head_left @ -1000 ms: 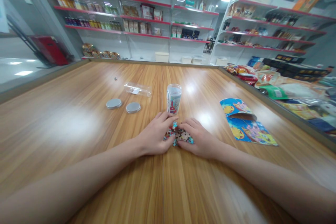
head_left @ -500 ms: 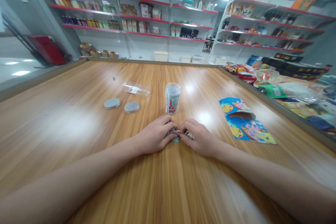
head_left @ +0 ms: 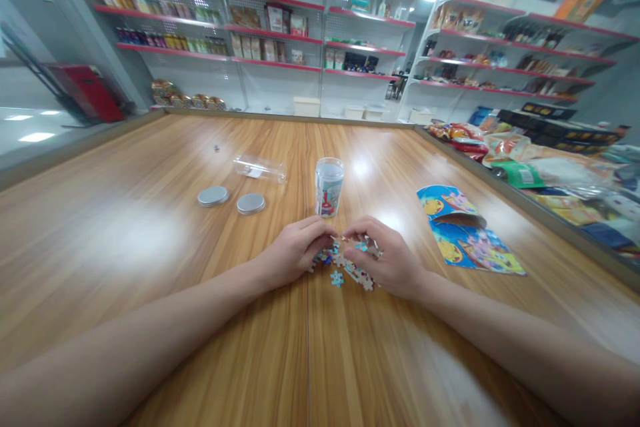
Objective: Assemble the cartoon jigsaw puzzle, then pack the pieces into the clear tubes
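A small heap of jigsaw puzzle pieces (head_left: 356, 271), blue, white and multicoloured, lies on the wooden table between my hands. One light blue puzzle piece (head_left: 337, 278) sits at its near edge. My left hand (head_left: 299, 250) curves along the heap's left side, fingertips bent over it and touching pieces. Around the right side cups my right hand (head_left: 387, 257), thumb apart from the fingers, with pieces showing in the gap. Both hands look loosely open; their palms are hidden. Just beyond them a clear jar (head_left: 329, 190) with a printed picture stands upright.
Two silver lids (head_left: 213, 196) lie left of the jar, near a clear plastic cylinder (head_left: 260, 169) on its side. A tiny object (head_left: 217, 148) is farther back. A folded blue cartoon sheet (head_left: 467, 230) rests on the right. Packaged goods (head_left: 545, 170) lie beyond the table's right edge.
My hands have moved slightly apart, and the fingertips no longer meet over the heap. More puzzle pieces show between them, spread toward me and to the right.
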Demonstrator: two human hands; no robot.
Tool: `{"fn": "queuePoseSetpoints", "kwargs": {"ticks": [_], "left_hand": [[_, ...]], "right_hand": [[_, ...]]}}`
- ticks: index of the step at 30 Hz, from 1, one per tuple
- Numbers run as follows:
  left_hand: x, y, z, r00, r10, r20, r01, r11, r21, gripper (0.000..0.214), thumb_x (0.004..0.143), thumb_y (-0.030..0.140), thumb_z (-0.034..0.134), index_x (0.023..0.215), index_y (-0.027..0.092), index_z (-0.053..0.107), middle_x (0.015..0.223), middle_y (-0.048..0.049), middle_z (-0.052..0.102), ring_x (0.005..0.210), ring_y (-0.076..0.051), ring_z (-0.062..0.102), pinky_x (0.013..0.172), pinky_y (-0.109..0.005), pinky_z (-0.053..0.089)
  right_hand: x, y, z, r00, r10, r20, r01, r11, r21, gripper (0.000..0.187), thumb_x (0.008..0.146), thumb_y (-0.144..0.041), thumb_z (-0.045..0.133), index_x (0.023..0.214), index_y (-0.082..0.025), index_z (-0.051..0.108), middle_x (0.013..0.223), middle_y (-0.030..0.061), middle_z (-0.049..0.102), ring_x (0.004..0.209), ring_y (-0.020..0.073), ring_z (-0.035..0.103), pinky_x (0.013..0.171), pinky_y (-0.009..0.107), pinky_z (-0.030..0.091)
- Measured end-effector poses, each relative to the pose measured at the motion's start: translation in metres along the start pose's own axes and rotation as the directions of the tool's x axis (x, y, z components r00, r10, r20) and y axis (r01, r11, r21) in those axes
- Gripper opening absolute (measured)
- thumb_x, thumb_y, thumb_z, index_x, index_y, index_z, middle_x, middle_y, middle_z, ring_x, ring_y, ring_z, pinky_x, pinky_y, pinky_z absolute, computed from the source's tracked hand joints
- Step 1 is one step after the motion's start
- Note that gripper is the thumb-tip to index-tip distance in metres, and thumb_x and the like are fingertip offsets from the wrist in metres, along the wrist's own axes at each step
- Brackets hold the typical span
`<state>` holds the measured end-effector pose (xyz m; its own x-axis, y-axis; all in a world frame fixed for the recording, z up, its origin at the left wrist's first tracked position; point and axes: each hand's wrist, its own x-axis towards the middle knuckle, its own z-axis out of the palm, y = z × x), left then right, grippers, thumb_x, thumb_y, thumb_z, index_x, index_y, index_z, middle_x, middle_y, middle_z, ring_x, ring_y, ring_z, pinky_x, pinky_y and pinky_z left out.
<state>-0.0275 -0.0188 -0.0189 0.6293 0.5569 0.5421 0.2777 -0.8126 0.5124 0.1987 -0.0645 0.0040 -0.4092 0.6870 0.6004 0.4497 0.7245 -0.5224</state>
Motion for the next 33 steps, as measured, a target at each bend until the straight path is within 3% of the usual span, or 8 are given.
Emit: {"fn": "queuePoseSetpoints", "kwargs": {"ticks": [4, 8, 11, 17, 22, 27, 29, 33], "left_hand": [[0.002, 0.002, -0.002, 0.999, -0.027, -0.026, 0.026, 1.000, -0.017, 0.019, 0.100, 0.018, 0.049, 0.115, 0.019, 0.061, 0.106, -0.0060, 0.066, 0.100, -0.016, 0.064, 0.090, -0.030, 0.050], [0.001, 0.006, -0.002, 0.982, -0.164, -0.095, 0.174, 0.978, 0.114, 0.020, 0.100, 0.023, 0.047, 0.108, 0.018, 0.064, 0.102, -0.0077, 0.065, 0.095, -0.019, 0.064, 0.085, -0.033, 0.051], [0.000, 0.008, 0.002, 0.953, -0.289, -0.090, 0.303, 0.922, 0.240, 0.024, 0.101, 0.029, 0.045, 0.103, 0.017, 0.065, 0.100, -0.0093, 0.064, 0.090, -0.022, 0.064, 0.083, -0.038, 0.052], [0.005, 0.015, 0.010, 0.956, -0.292, -0.037, 0.292, 0.956, -0.011, 0.025, 0.101, 0.028, 0.042, 0.112, 0.017, 0.062, 0.104, -0.0082, 0.068, 0.099, -0.022, 0.065, 0.090, -0.036, 0.051], [0.007, 0.005, 0.007, 0.835, -0.495, -0.238, 0.460, 0.867, -0.191, 0.020, 0.097, 0.034, 0.052, 0.102, 0.018, 0.061, 0.089, -0.0039, 0.066, 0.080, -0.018, 0.063, 0.074, -0.031, 0.050], [0.026, -0.024, 0.001, 0.743, -0.527, -0.413, 0.365, 0.836, -0.409, 0.051, 0.083, 0.046, 0.071, 0.121, 0.016, 0.054, 0.113, -0.0097, 0.061, 0.099, -0.020, 0.061, 0.080, -0.031, 0.050], [0.037, -0.035, 0.000, 0.757, -0.521, -0.395, 0.308, 0.817, -0.487, 0.061, 0.080, 0.049, 0.075, 0.125, 0.015, 0.052, 0.124, -0.0137, 0.059, 0.113, -0.024, 0.058, 0.085, -0.033, 0.050], [0.054, -0.048, 0.003, 0.872, -0.420, -0.253, 0.233, 0.809, -0.539, 0.066, 0.072, 0.039, 0.084, 0.125, 0.017, 0.052, 0.127, -0.0134, 0.060, 0.116, -0.026, 0.059, 0.089, -0.035, 0.050]], "right_hand": [[0.005, 0.004, -0.028, 0.981, -0.016, 0.192, 0.030, 0.997, -0.068, 0.054, 0.089, -0.046, 0.069, 0.135, -0.022, 0.053, 0.133, 0.0134, 0.059, 0.126, 0.0281, 0.054, 0.106, 0.049, 0.045], [-0.009, 0.022, -0.050, 0.865, 0.016, 0.501, 0.086, 0.980, -0.181, 0.107, 0.072, -0.067, 0.076, 0.156, -0.021, 0.028, 0.161, 0.0180, 0.031, 0.149, 0.0366, 0.026, 0.119, 0.059, 0.027], [-0.020, 0.029, -0.043, 0.822, 0.067, 0.566, 0.099, 0.961, -0.259, 0.119, 0.070, -0.075, 0.073, 0.160, -0.020, 0.018, 0.165, 0.0189, 0.022, 0.152, 0.0395, 0.019, 0.120, 0.063, 0.020], [-0.008, 0.008, 0.002, 0.897, 0.029, 0.442, 0.088, 0.966, -0.241, 0.114, 0.076, -0.076, 0.065, 0.158, -0.012, 0.018, 0.161, 0.0230, 0.029, 0.148, 0.0354, 0.029, 0.120, 0.055, 0.029], [-0.001, -0.009, 0.020, 0.940, 0.072, 0.334, 0.038, 0.949, -0.312, 0.058, 0.089, -0.054, 0.064, 0.133, -0.017, 0.053, 0.134, 0.0158, 0.056, 0.127, 0.0315, 0.049, 0.108, 0.050, 0.042], [0.007, -0.008, 0.029, 0.951, 0.100, 0.292, 0.019, 0.925, -0.380, 0.031, 0.090, -0.045, 0.062, 0.104, -0.018, 0.061, 0.105, 0.0115, 0.061, 0.101, 0.0274, 0.057, 0.090, 0.044, 0.049], [0.014, -0.006, 0.035, 0.956, 0.081, 0.281, 0.037, 0.920, -0.389, 0.022, 0.090, -0.038, 0.061, 0.097, -0.017, 0.060, 0.099, 0.0104, 0.061, 0.096, 0.0260, 0.057, 0.087, 0.042, 0.049], [0.023, 0.000, 0.044, 0.964, -0.002, 0.267, 0.096, 0.937, -0.337, 0.014, 0.090, -0.030, 0.059, 0.082, -0.018, 0.058, 0.086, 0.0072, 0.060, 0.083, 0.0218, 0.057, 0.078, 0.036, 0.047]]}}
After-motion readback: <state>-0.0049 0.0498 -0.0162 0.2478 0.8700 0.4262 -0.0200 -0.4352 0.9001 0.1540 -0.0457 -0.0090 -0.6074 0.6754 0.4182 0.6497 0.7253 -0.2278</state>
